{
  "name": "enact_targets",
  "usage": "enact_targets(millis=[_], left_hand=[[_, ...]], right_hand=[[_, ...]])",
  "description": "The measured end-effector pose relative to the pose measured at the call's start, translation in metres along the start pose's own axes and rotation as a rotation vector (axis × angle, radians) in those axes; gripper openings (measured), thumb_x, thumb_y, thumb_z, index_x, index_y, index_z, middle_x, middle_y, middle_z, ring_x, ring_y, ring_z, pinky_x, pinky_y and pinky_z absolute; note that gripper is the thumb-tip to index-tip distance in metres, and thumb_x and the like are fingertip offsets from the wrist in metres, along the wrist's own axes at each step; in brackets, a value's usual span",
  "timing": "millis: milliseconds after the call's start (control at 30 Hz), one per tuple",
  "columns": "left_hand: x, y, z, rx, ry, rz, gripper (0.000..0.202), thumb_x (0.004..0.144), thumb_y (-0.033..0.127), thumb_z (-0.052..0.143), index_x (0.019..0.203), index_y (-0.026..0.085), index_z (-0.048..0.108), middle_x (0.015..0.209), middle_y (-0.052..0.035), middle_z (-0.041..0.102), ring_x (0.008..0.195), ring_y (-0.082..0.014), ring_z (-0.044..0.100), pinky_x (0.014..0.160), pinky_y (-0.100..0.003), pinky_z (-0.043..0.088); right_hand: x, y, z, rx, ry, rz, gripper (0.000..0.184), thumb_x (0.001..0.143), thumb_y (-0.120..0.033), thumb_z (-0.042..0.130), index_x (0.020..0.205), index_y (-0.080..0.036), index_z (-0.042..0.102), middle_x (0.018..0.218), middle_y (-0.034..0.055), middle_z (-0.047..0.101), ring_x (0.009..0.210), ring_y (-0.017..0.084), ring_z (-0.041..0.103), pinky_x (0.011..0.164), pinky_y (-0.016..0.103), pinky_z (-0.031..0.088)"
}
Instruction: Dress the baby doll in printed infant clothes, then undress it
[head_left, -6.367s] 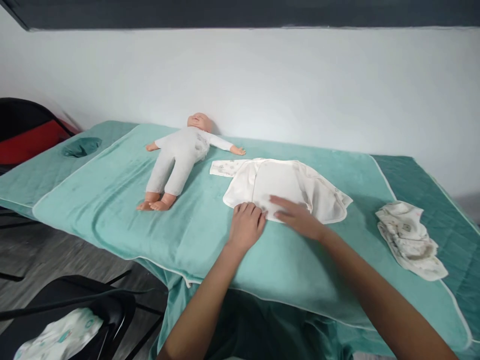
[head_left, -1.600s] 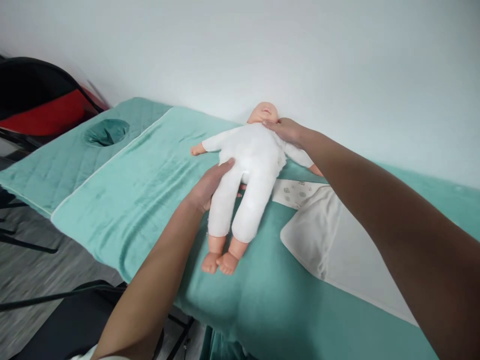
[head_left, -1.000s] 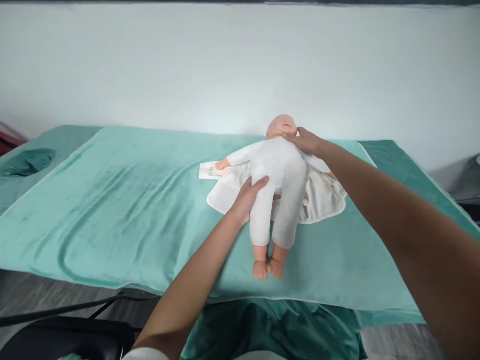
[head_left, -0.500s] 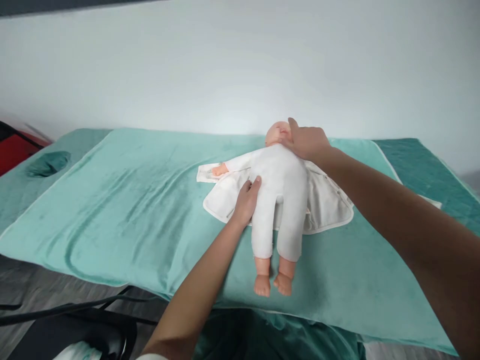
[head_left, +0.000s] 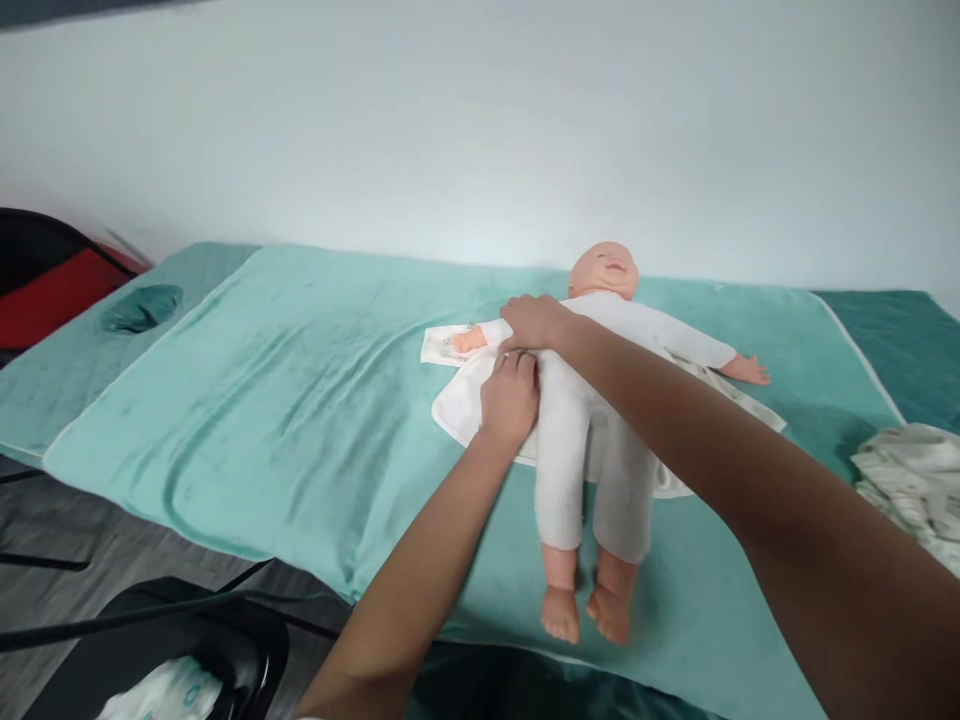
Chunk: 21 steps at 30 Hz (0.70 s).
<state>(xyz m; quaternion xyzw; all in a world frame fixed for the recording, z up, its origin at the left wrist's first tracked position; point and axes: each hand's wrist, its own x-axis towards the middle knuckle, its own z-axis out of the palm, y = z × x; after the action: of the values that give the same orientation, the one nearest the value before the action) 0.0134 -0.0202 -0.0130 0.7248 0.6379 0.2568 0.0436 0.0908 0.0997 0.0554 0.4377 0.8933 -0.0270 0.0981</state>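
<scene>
A baby doll (head_left: 562, 440) in a white bodysuit lies face up on an opened white baby jacket (head_left: 457, 400), its head toward the wall. On the left, its arm rests along the jacket's spread sleeve (head_left: 435, 345). My right hand (head_left: 534, 322) reaches across the body, its fingers curled over the doll's upper arm on that side. Just below, my left hand (head_left: 510, 398) has its fingers bent at the doll's side, over the jacket's left panel. The fingertips of both hands are partly hidden.
A teal cover (head_left: 300, 420) spreads over the bed, which has a face hole (head_left: 141, 308) at the left. Folded printed cloth (head_left: 911, 480) lies at the right edge. A black chair (head_left: 217, 630) holding a white package (head_left: 165, 692) stands lower left. The wall (head_left: 420, 130) borders the far side.
My right hand has left the doll's head and moved down and left to its arm. My left hand's fingers have curled in. The view has shifted, showing the doll's other arm and the folded cloth.
</scene>
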Motion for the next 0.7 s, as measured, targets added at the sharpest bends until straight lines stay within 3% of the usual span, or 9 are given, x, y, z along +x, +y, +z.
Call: enact_targets(millis=[100,267,367,467,567,700], left_hand=[[0.006,-0.010,0.001,0.112,0.043,0.059,0.021,0.096,0.017,0.046,0.106,0.021,0.063,0.119,-0.0128,0.064,0.114,-0.0306,0.054,0.086,-0.042,0.045],[0.019,-0.029,0.004,0.022,0.077,-0.094,0.017,0.091,0.023,0.058,0.107,0.019,0.062,0.113,-0.0164,0.063,0.109,-0.0341,0.055,0.087,-0.045,0.045],[0.024,-0.041,0.004,-0.197,0.126,-0.172,0.007,0.090,0.022,0.058,0.092,0.020,0.064,0.101,-0.0121,0.067,0.098,-0.0292,0.060,0.082,-0.039,0.046],[0.028,-0.050,0.001,-0.523,0.166,-0.315,0.010,0.087,0.025,0.060,0.081,0.020,0.065,0.085,-0.0065,0.070,0.083,-0.0235,0.064,0.078,-0.034,0.046],[0.029,-0.057,-0.003,-0.818,0.193,-0.436,0.013,0.082,0.030,0.066,0.081,0.018,0.067,0.083,-0.0046,0.071,0.083,-0.0218,0.065,0.077,-0.032,0.047],[0.030,-0.065,-0.004,-0.996,0.278,-0.491,0.004,0.073,0.019,0.064,0.076,0.017,0.064,0.078,0.0000,0.067,0.076,-0.0141,0.060,0.071,-0.025,0.045]], right_hand=[[-0.003,0.004,-0.002,0.036,0.013,0.003,0.033,0.090,-0.039,0.057,0.114,-0.017,0.063,0.119,0.0161,0.066,0.100,0.030,0.064,0.079,0.038,0.046],[-0.023,0.012,-0.008,0.137,0.119,0.018,0.034,0.090,-0.047,0.055,0.110,-0.022,0.062,0.107,0.0104,0.072,0.088,0.027,0.064,0.068,0.033,0.039],[-0.034,0.014,-0.010,0.194,0.164,-0.019,0.032,0.088,-0.046,0.056,0.110,-0.024,0.062,0.106,0.0070,0.072,0.088,0.025,0.063,0.065,0.031,0.036],[-0.042,0.018,-0.010,0.277,0.179,-0.055,0.033,0.088,-0.049,0.057,0.111,-0.027,0.064,0.108,0.0044,0.072,0.091,0.025,0.063,0.066,0.031,0.036],[-0.048,0.022,-0.009,0.337,0.180,-0.080,0.042,0.088,-0.061,0.054,0.113,-0.028,0.067,0.112,0.0038,0.072,0.096,0.026,0.063,0.072,0.032,0.039],[-0.054,0.025,-0.007,0.321,0.172,-0.082,0.051,0.090,-0.069,0.050,0.116,-0.029,0.068,0.115,0.0040,0.072,0.099,0.026,0.063,0.074,0.033,0.039]])
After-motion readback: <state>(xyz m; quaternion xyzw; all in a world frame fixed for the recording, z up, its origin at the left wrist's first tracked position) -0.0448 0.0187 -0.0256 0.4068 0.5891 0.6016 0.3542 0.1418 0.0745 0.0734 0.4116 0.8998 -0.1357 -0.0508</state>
